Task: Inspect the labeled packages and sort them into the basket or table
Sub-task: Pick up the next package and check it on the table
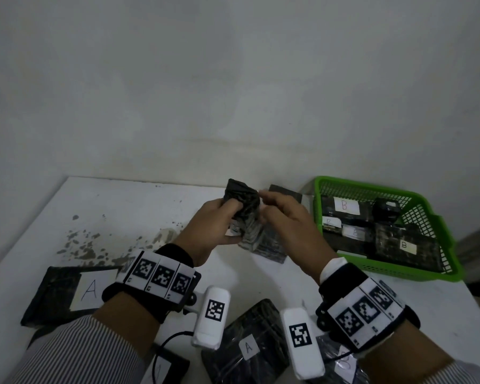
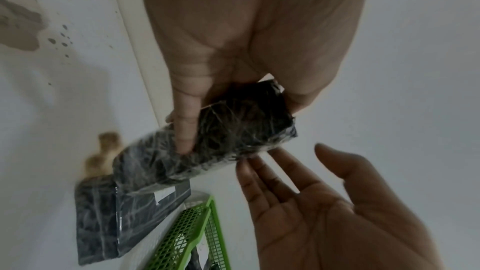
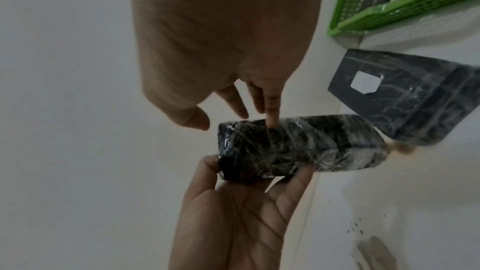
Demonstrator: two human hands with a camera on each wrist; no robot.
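Observation:
A black, plastic-wrapped package [image 1: 245, 209] is held up above the white table [image 1: 139, 214]. My left hand [image 1: 214, 223] grips it from the left, fingers curled round it [image 2: 207, 141]. My right hand [image 1: 286, 220] is beside it on the right with straight fingers, and one fingertip [image 3: 271, 118] touches the wrap [image 3: 298, 145]. I cannot read any label on the held package. The green mesh basket [image 1: 324, 180] stands at the right and holds several black packages marked B [image 1: 344, 205].
Two dark packages [image 1: 272, 249] [image 1: 284, 191] lie on the table under and behind the held one. Near the front edge lie packages marked A [image 1: 67, 292] [image 1: 250, 346]. A wall rises behind the table. The tabletop has chipped patches [image 1: 86, 245] at the left.

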